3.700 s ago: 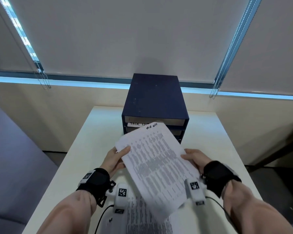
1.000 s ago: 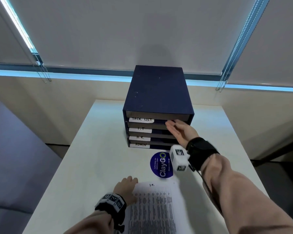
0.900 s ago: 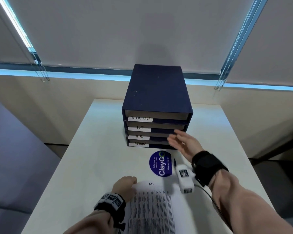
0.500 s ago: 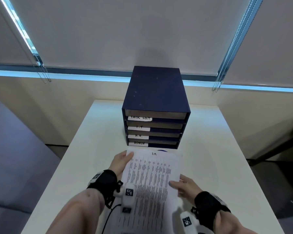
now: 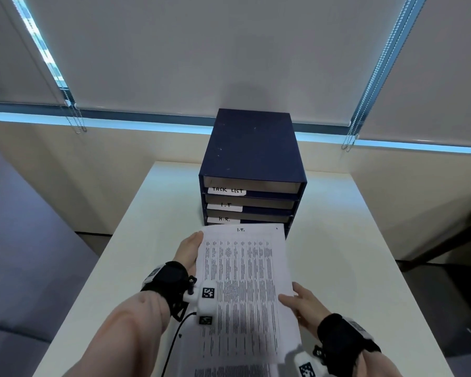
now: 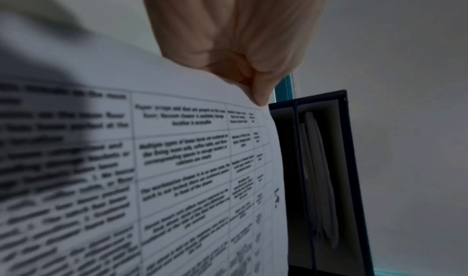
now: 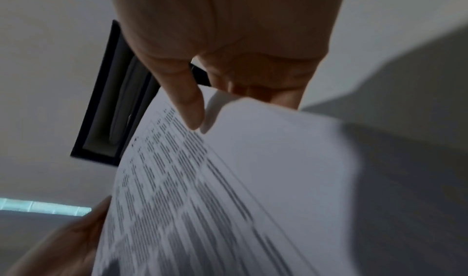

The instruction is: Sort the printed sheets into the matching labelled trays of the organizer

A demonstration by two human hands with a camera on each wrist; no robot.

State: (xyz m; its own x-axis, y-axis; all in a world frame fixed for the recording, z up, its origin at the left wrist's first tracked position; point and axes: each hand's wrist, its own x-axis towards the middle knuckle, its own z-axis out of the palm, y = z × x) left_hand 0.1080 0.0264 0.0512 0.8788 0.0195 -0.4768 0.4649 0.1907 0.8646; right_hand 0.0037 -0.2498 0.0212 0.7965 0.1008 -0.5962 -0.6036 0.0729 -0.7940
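A printed sheet (image 5: 242, 284) headed "I.T." hangs in the air just in front of the dark blue organizer (image 5: 252, 151). My left hand (image 5: 189, 251) grips its left edge near the top; in the left wrist view the sheet (image 6: 177, 160) is pinched by the left hand (image 6: 253, 84). My right hand (image 5: 301, 302) pinches the right edge lower down, thumb on top of the sheet (image 7: 228, 180) in the right wrist view. The trays carry labels TASK LIST (image 5: 227, 190), I.T (image 5: 225, 205) and H.R. (image 5: 223, 219). The sheet's top edge hides the lowest tray.
Another printed sheet (image 5: 234, 372) lies on the white table (image 5: 351, 268) under the held one, at the near edge. The organizer stands at the table's far end against a beige wall with window blinds above. Floor drops away on both sides of the table.
My right hand came back from the organizer and joined the left on the "I.T." sheet. Both hands lifted it off the table and carried it forward toward the trays.
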